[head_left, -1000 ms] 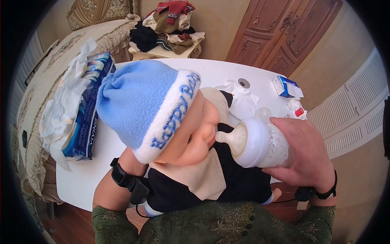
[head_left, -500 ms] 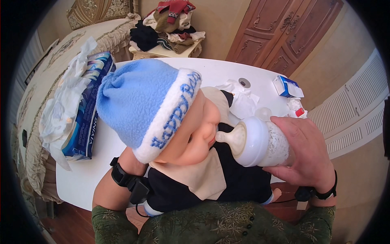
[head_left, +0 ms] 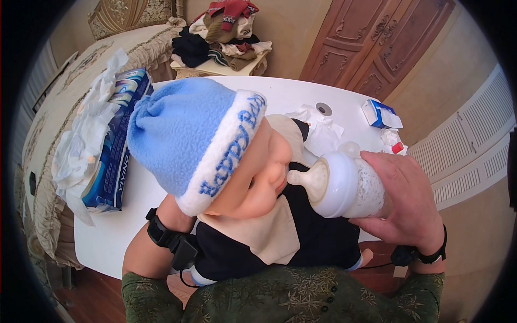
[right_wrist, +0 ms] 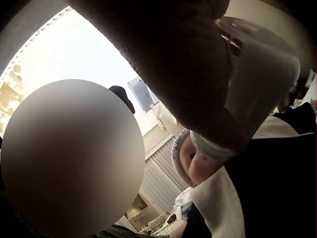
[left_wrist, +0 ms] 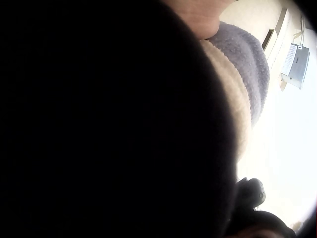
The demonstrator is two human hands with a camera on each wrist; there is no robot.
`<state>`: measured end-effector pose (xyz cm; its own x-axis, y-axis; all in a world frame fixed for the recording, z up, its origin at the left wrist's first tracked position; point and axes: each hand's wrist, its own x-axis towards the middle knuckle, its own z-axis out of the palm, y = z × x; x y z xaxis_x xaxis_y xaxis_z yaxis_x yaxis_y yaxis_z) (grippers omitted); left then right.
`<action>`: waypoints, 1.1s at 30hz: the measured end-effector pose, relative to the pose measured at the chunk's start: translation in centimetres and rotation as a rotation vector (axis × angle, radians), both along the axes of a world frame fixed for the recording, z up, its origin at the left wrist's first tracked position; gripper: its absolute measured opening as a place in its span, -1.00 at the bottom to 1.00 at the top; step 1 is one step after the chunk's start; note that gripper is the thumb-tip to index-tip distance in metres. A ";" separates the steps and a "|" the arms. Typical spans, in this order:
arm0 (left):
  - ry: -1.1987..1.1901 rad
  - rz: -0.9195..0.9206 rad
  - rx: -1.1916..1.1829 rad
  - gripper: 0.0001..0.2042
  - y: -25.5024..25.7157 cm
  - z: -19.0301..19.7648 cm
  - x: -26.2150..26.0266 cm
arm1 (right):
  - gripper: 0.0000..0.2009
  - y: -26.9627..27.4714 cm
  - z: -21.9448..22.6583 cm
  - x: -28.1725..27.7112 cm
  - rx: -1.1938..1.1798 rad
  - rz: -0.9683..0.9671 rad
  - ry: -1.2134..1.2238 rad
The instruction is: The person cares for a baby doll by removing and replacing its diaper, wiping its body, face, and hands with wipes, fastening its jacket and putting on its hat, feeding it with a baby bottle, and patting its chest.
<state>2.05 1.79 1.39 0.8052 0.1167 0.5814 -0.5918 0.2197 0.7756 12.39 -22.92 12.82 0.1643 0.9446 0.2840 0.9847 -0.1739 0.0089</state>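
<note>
A baby doll (head_left: 258,194) in a blue fleece hat (head_left: 183,134) and a black and cream outfit lies across the person's front, face toward the right. My right hand (head_left: 406,199) grips a baby bottle (head_left: 366,188) by its clear body, thumb below and fingers over the top. The bottle's teat (head_left: 307,180) points at the doll's mouth, its tip right by the lips. My left forearm passes under the doll's head, which hides most of that hand in the head view. In the left wrist view, part of my left hand (left_wrist: 200,17) rests against the hat; its fingers are hidden.
On the white table (head_left: 102,234) stand a blue pack (head_left: 116,167) with white tissues on top, crumpled tissue (head_left: 323,137) and a small blue-white box (head_left: 381,114). Behind are a clothes pile (head_left: 223,40) on a stand, a bed (head_left: 70,81) and wooden doors (head_left: 371,46).
The bottle has shifted slightly up and to the right, its teat drawing back a little from the doll's mouth. The doll and my left arm stay practically still.
</note>
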 end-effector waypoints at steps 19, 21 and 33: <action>-0.011 0.130 0.310 -0.94 -0.2 2.3 -0.6 | -0.23 0.2 0.0 -0.1 0.021 0.015 0.013; 0.000 0.118 0.285 -0.94 -0.3 2.2 -0.6 | -0.23 0.1 0.1 -0.1 0.014 0.012 0.003; -0.042 0.081 0.283 -0.94 0.1 2.3 -0.4 | -0.23 0.1 -0.1 0.2 -0.001 -0.005 -0.020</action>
